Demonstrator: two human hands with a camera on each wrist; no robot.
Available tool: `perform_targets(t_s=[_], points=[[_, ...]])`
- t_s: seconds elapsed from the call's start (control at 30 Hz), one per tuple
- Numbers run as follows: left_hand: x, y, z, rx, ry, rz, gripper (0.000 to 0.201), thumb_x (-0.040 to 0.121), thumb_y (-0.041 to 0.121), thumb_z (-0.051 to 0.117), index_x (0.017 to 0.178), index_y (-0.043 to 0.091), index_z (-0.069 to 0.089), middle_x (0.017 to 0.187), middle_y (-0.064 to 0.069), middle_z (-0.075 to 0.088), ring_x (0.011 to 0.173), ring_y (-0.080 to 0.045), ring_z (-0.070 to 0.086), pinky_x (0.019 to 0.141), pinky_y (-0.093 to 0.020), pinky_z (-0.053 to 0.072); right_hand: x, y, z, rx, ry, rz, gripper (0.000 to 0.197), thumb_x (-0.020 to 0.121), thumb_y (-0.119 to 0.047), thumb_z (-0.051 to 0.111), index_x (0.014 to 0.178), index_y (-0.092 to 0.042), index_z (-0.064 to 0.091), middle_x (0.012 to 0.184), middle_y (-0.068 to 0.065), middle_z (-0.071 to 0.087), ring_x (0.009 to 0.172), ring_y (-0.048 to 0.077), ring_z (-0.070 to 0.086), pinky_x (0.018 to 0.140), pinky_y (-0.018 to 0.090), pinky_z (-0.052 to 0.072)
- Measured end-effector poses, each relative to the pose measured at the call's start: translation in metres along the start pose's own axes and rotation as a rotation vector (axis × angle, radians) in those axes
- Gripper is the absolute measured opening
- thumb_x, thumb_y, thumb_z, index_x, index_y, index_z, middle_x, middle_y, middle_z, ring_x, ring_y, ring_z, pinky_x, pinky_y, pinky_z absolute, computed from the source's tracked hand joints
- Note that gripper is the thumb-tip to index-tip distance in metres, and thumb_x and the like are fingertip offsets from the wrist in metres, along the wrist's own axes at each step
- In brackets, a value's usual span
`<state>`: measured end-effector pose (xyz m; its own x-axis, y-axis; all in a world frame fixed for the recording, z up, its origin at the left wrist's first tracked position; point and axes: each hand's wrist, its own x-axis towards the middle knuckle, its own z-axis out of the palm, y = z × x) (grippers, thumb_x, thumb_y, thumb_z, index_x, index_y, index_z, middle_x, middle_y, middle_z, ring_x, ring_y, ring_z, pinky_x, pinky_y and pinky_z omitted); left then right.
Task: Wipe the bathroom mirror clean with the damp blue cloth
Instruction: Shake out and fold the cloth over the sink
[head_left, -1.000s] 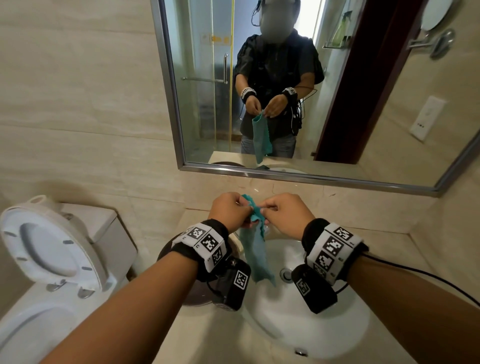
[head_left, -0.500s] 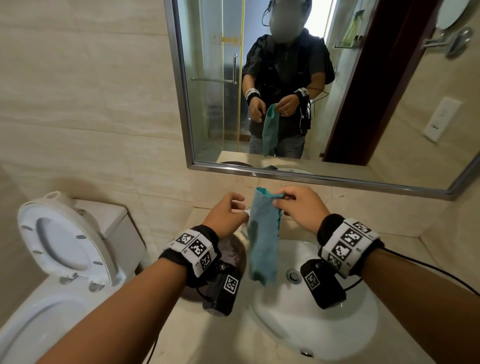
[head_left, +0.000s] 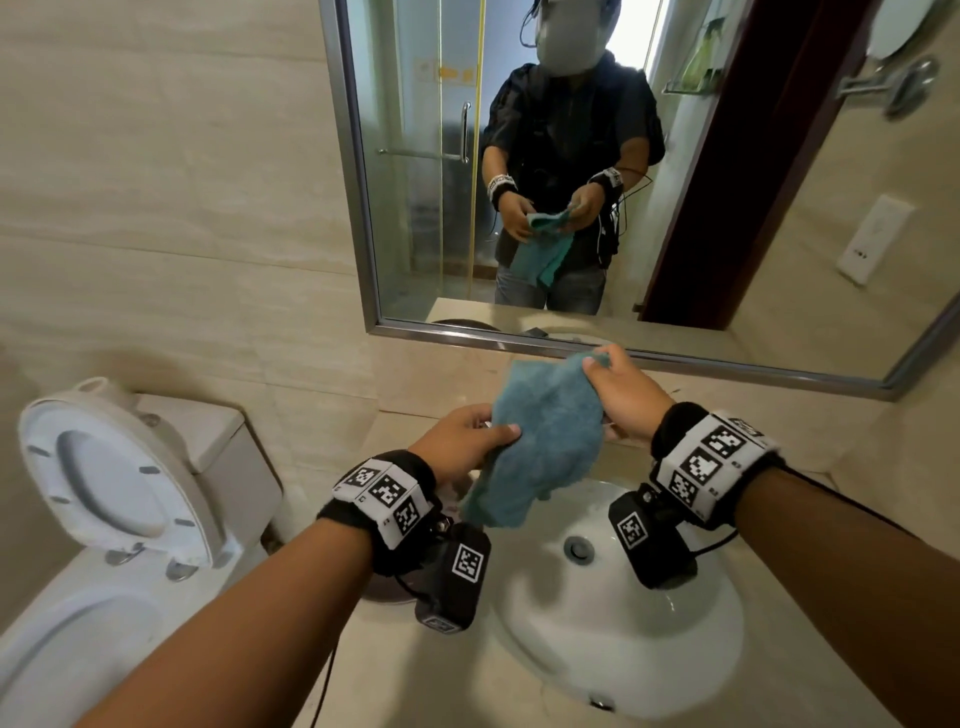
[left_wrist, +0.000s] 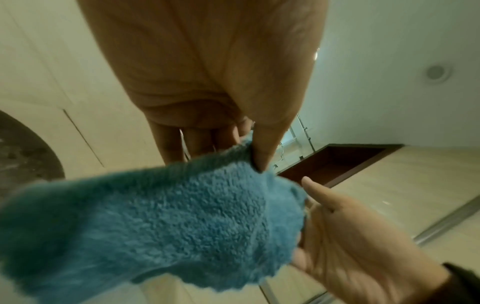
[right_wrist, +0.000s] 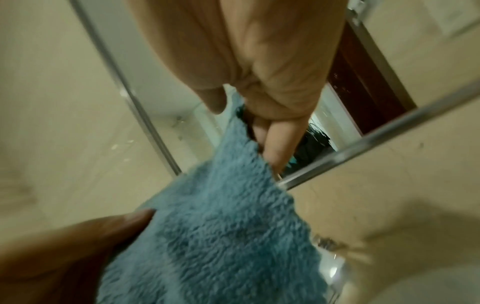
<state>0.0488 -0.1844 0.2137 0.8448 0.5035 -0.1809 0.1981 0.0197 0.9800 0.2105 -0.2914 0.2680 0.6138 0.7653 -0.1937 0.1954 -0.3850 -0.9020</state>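
Note:
The fluffy blue cloth (head_left: 545, 441) hangs spread between both hands above the sink, below the mirror (head_left: 623, 182). My right hand (head_left: 615, 387) pinches its top right corner close to the mirror's lower frame. My left hand (head_left: 467, 441) holds the cloth's left edge, thumb on top and fingers underneath. In the left wrist view the left hand (left_wrist: 249, 156) pinches the blue cloth (left_wrist: 161, 222) between thumb and fingers. In the right wrist view the right hand (right_wrist: 259, 142) pinches the cloth (right_wrist: 221, 236) at its corner, in front of the mirror's metal frame (right_wrist: 363, 144).
A white round sink (head_left: 623, 623) sits in the beige counter under my hands. A white toilet (head_left: 104, 519) with its lid raised stands to the left. Beige tiled wall surrounds the mirror; a wall socket (head_left: 872, 239) and a round wall fitting (head_left: 904, 83) are at the right.
The cloth hung bunched, then narrow from my right hand; now it is opened wider. My left hand has taken its left edge and my right hand has risen toward the mirror frame.

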Motion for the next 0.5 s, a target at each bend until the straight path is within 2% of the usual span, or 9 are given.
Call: perform_targets(t_s=[0.03, 0.1, 0.13, 0.17, 0.2, 0.27, 0.37, 0.43, 0.5], points=[[-0.002, 0.003, 0.000, -0.025, 0.008, 0.005, 0.022, 0.095, 0.023, 0.054, 0.109, 0.008, 0.063, 0.106, -0.012, 0.068, 0.096, -0.026, 0.066, 0.086, -0.040, 0.051, -0.002, 0.002, 0.001, 0.116, -0.084, 0.095, 0.040, 0.097, -0.039, 0.044, 0.132, -0.024, 0.031, 0.105, 0.011, 0.056, 0.082, 0.026, 0.062, 0.064, 0.041, 0.056], [-0.002, 0.006, -0.002, -0.076, 0.025, 0.012, 0.027, 0.097, 0.022, 0.049, 0.112, 0.003, 0.061, 0.102, -0.013, 0.067, 0.091, -0.024, 0.065, 0.085, -0.037, 0.051, -0.005, 0.006, 0.003, 0.217, -0.250, 0.209, 0.072, 0.087, -0.029, 0.063, 0.140, -0.037, 0.014, 0.125, 0.015, 0.051, 0.096, 0.032, 0.061, 0.065, 0.042, 0.055], [-0.002, 0.007, -0.004, -0.083, 0.038, 0.014, 0.030, 0.098, 0.022, 0.047, 0.114, 0.000, 0.059, 0.101, -0.014, 0.066, 0.089, -0.023, 0.064, 0.084, -0.036, 0.050, -0.005, 0.009, 0.005, 0.185, -0.306, 0.218, 0.090, 0.082, -0.018, 0.069, 0.142, -0.042, 0.007, 0.131, 0.015, 0.047, 0.101, 0.033, 0.059, 0.062, 0.040, 0.054], [-0.002, 0.008, -0.005, -0.082, 0.051, 0.014, 0.031, 0.098, 0.022, 0.046, 0.115, -0.002, 0.057, 0.101, -0.015, 0.065, 0.088, -0.023, 0.063, 0.082, -0.035, 0.051, -0.004, 0.011, 0.007, 0.130, -0.333, 0.204, 0.099, 0.078, -0.006, 0.071, 0.142, -0.045, 0.005, 0.132, 0.016, 0.046, 0.100, 0.032, 0.059, 0.057, 0.037, 0.054], [-0.002, 0.008, -0.007, -0.084, 0.062, 0.013, 0.031, 0.098, 0.020, 0.048, 0.118, -0.003, 0.055, 0.104, -0.017, 0.064, 0.090, -0.024, 0.063, 0.082, -0.034, 0.052, -0.004, 0.012, 0.009, 0.077, -0.330, 0.179, 0.101, 0.077, 0.002, 0.069, 0.143, -0.043, 0.008, 0.129, 0.017, 0.048, 0.093, 0.030, 0.061, 0.054, 0.034, 0.053], [-0.003, 0.007, -0.012, -0.095, 0.060, 0.017, 0.033, 0.093, 0.012, 0.056, 0.123, 0.001, 0.050, 0.110, -0.018, 0.064, 0.095, -0.026, 0.064, 0.081, -0.034, 0.054, 0.001, 0.013, 0.012, 0.040, -0.287, 0.126, 0.084, 0.078, 0.006, 0.067, 0.139, -0.036, 0.026, 0.121, 0.026, 0.054, 0.083, 0.031, 0.061, 0.060, 0.036, 0.053], [-0.005, 0.004, -0.018, -0.009, 0.073, 0.022, 0.048, 0.085, -0.001, 0.064, 0.126, 0.010, 0.042, 0.100, -0.014, 0.065, 0.087, -0.022, 0.066, 0.073, -0.031, 0.057, 0.005, 0.016, 0.012, 0.041, -0.271, 0.032, 0.052, 0.081, 0.000, 0.066, 0.119, -0.030, 0.048, 0.115, 0.031, 0.059, 0.088, 0.039, 0.062, 0.070, 0.043, 0.051], [-0.006, 0.002, -0.019, 0.082, 0.142, 0.030, 0.046, 0.084, 0.002, 0.066, 0.117, 0.016, 0.037, 0.095, -0.016, 0.064, 0.082, -0.024, 0.066, 0.069, -0.032, 0.057, 0.006, 0.019, 0.012, 0.060, -0.260, -0.030, 0.037, 0.082, -0.003, 0.066, 0.107, -0.028, 0.055, 0.111, 0.026, 0.062, 0.092, 0.039, 0.064, 0.077, 0.048, 0.052], [-0.005, 0.000, -0.019, 0.116, 0.219, 0.061, 0.043, 0.084, 0.006, 0.067, 0.105, 0.017, 0.031, 0.087, -0.016, 0.061, 0.072, -0.022, 0.064, 0.059, -0.027, 0.054, 0.007, 0.022, 0.012, 0.104, -0.227, -0.065, 0.029, 0.082, -0.004, 0.066, 0.100, -0.025, 0.058, 0.108, 0.022, 0.062, 0.091, 0.034, 0.064, 0.079, 0.048, 0.052]])
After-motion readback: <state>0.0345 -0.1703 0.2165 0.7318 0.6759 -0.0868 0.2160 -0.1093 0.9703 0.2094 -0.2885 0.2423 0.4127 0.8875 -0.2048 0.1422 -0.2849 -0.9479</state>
